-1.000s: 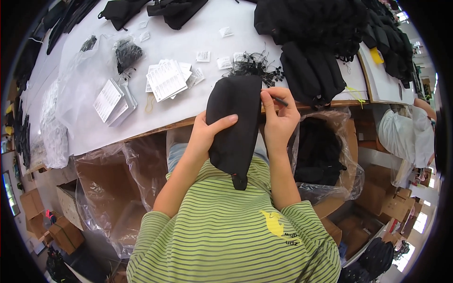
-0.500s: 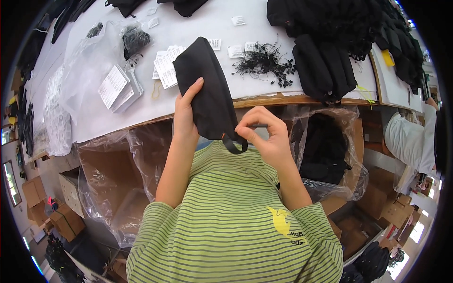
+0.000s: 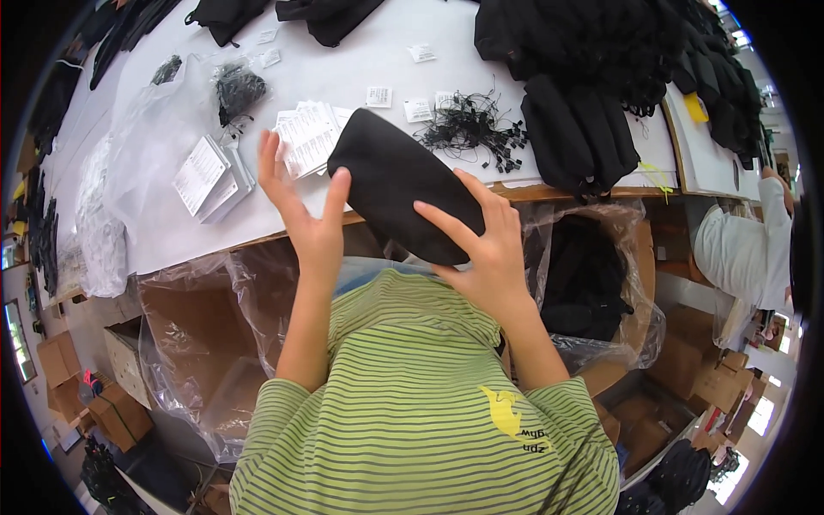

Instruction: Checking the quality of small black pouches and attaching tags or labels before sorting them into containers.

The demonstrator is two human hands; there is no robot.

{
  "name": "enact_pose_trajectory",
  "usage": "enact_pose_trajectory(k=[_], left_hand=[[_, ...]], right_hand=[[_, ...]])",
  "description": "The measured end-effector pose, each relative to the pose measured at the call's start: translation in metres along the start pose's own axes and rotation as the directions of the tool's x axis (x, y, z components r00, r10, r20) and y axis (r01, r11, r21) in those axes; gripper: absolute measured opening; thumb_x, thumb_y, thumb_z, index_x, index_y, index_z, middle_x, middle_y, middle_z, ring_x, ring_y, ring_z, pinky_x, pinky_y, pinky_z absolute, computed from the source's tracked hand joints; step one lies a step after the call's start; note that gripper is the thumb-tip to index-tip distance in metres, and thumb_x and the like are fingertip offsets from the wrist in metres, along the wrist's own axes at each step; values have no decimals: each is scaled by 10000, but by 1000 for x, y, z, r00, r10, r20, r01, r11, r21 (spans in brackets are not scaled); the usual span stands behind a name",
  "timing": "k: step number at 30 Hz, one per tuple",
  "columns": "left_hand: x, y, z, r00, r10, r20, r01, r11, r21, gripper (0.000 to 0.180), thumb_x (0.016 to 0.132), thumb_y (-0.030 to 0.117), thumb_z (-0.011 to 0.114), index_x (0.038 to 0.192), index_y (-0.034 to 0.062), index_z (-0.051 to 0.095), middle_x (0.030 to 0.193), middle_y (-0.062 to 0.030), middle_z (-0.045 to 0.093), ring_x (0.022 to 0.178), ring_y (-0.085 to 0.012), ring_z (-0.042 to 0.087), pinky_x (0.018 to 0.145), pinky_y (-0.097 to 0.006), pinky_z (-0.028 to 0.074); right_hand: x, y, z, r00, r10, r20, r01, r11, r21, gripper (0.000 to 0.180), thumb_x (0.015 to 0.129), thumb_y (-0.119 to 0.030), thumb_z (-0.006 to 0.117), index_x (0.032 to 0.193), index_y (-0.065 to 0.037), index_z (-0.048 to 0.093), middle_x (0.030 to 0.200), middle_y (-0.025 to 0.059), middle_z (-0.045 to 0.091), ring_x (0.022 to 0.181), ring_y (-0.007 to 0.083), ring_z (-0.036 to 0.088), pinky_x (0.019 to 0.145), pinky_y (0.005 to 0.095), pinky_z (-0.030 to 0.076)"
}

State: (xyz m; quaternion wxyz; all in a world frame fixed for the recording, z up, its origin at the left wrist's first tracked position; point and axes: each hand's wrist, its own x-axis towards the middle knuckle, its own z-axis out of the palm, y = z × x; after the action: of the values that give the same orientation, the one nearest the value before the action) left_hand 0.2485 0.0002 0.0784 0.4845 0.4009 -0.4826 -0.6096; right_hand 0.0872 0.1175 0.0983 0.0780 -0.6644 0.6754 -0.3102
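Observation:
A soft black pouch (image 3: pixel 390 172) is held in front of my chest, over the table's near edge. My right hand (image 3: pixel 493 257) grips its lower right end, fingers spread across the face I see and the thumb at the bottom edge. At the pouch's upper left, my left hand (image 3: pixel 307 223) is open with fingers spread, its thumb tip at or very near the pouch's side. Behind the left hand lies a fanned stack of white printed cards (image 3: pixel 313 129). Beyond the pouch is a tangle of black tag strings (image 3: pixel 476 129).
More black pouches (image 3: pixel 579 129) are heaped at the right of the white table (image 3: pixel 343 51). A second card stack (image 3: pixel 210 180) and clear plastic bags (image 3: pixel 142 129) lie left. Below the edge stand plastic-lined cartons (image 3: pixel 193 326). Another person's white sleeve (image 3: pixel 730 253) shows far right.
The pouch has turned over to the right and tilted, and its strap end is now out of sight. My left hand has let go and spread; my right hand now holds the pouch's body.

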Motion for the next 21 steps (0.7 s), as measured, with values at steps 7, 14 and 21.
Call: enact_pose_trajectory(k=[7, 14, 21], left_hand=[[31, 17, -29, 887, 153, 435, -461, 274, 844, 640, 836, 439, 592, 1379, 150, 415, 1416, -85, 415, 1344, -340, 270, 1091, -546, 37], [39, 54, -40, 616, 139, 775, -672, 607, 425, 781, 722, 423, 724, 1351, 64, 431, 1397, -105, 428, 1294, -308, 359, 1081, -425, 241], [17, 41, -22, 775, 136, 618, -362, 896, 258, 457, 714, 23, 741, 1146, 36, 593, 1063, -52, 602, 997, -177, 554, 889, -274, 418]], right_hand=[[1, 5, -12, 994, -105, 27, 108, 987, -123, 712, 490, -96, 766, 1167, -267, 629, 1340, 82, 449, 1080, 277, 492, 885, 388, 388], [5, 15, -28, 979, -35, 199, -69, 867, 494, 570, 643, -106, 726, 1197, -90, 596, 1300, 124, 506, 1129, 272, 530, 901, 358, 448], [-3, 26, -12, 814, 371, 448, -508, 80, 857, 497, 901, -305, 567, 1257, 32, 482, 1170, 90, 558, 1036, 130, 532, 883, 278, 430]])
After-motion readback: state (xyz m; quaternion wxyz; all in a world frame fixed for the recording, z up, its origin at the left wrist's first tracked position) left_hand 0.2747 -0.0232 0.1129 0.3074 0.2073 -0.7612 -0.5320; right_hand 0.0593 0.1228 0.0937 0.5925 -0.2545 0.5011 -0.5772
